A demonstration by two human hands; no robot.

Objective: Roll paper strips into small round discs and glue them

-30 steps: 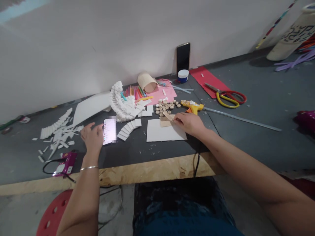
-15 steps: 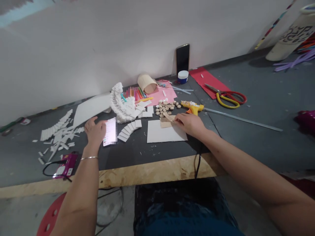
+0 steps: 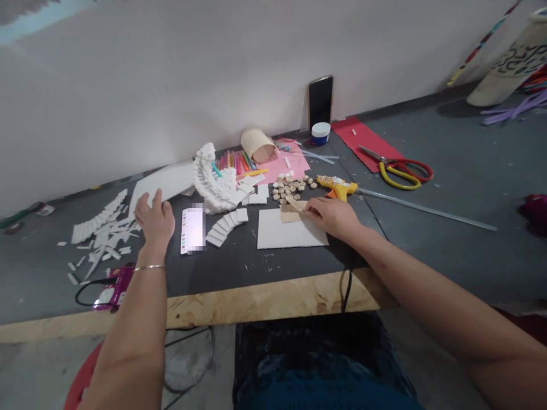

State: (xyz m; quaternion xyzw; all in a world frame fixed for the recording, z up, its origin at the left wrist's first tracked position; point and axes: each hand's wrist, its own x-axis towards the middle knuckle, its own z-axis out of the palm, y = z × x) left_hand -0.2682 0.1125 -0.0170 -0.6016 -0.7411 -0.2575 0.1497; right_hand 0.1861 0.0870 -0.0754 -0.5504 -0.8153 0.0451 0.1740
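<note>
**Right hand (image 3: 334,218) pinching tan strip (image 3: 296,204); left hand (image 3: 154,222) open**

The right hand is closed to a narrow pinch, and the end of the tan strip is held at its fingertips. The strip projects up and left from the grip and is angled across a tan piece (image 3: 291,214). That piece is laid on a white board (image 3: 290,230), whose right edge is overlapped by the hand. A yellow hot glue gun (image 3: 339,188) is placed just beyond the hand, and wooden discs (image 3: 290,188) are heaped beside it. A steel ruler (image 3: 427,209) is laid further right, and yellow-and-red-handled scissors (image 3: 395,175) rest well apart on a red sheet (image 3: 359,142).

The left hand is held open, fingers spread, with nothing grasped. Whether it touches the white sheet (image 3: 160,183) at its fingertips cannot be told. A smartphone (image 3: 192,230) with a blurred screen lies just beside it. Between the hands, stepped white foam squares (image 3: 226,226) are set out, and a pleated white foam fan (image 3: 211,179) is placed behind them.
</note>
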